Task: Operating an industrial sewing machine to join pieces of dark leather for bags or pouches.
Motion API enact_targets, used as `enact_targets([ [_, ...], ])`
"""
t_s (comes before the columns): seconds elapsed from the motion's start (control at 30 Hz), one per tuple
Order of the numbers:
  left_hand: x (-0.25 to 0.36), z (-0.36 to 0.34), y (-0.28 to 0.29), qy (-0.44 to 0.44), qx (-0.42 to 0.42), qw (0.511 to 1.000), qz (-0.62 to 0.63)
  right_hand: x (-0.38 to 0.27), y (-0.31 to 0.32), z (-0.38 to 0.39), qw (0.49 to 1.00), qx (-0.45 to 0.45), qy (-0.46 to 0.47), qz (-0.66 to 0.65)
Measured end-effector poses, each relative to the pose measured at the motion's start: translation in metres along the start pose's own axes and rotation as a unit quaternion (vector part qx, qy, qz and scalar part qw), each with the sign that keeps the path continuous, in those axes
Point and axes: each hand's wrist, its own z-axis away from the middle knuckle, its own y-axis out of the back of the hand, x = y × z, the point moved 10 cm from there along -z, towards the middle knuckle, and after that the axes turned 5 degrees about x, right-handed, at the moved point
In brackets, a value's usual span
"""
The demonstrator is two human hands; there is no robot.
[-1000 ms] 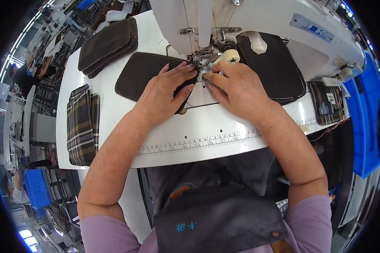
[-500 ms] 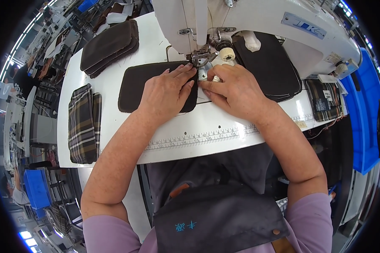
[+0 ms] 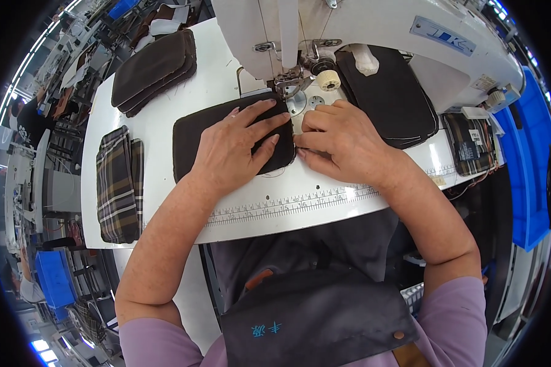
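Note:
A dark brown rounded panel [image 3: 278, 154], perhaps leather, lies on the white sewing table with its far right corner at the needle and presser foot [image 3: 283, 88]. My left hand [image 3: 226, 150] rests on top of this panel, fingers stretched out and apart. At the panel's right edge, my right hand [image 3: 346, 142] pinches the border between thumb and fingers; the other fingers are curled in. The sewing machine [image 3: 245, 37] stands just beyond both hands. Whether the needle is in the panel cannot be made out.
A stack of dark brown panels [image 3: 150, 67] sits at the far left, with folded plaid cloth [image 3: 117, 196] nearer. More dark panels [image 3: 386, 95] lie under the machine arm. At the right are plaid pieces [image 3: 471, 144] and a blue bin [image 3: 529, 183]. A ruler strip [image 3: 288, 208] follows the front edge.
The panel has turned slightly and its right side has come nearer to me. Both hands have shifted a little toward me, the right one now farther from the presser foot.

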Motion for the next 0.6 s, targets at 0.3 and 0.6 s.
enact_targets([
  [0.3, -0.015, -0.005, -0.004, 0.027, -0.023, 0.999, 0.037, -0.007, -0.002, 0.001, 1.000, -0.008, 0.017, -0.011],
  [0.6, 0.004, 0.009, -0.001, -0.037, -0.081, 0.984, 0.151, -0.003, -0.002, 0.003, 1.000, -0.016, 0.001, -0.023],
])
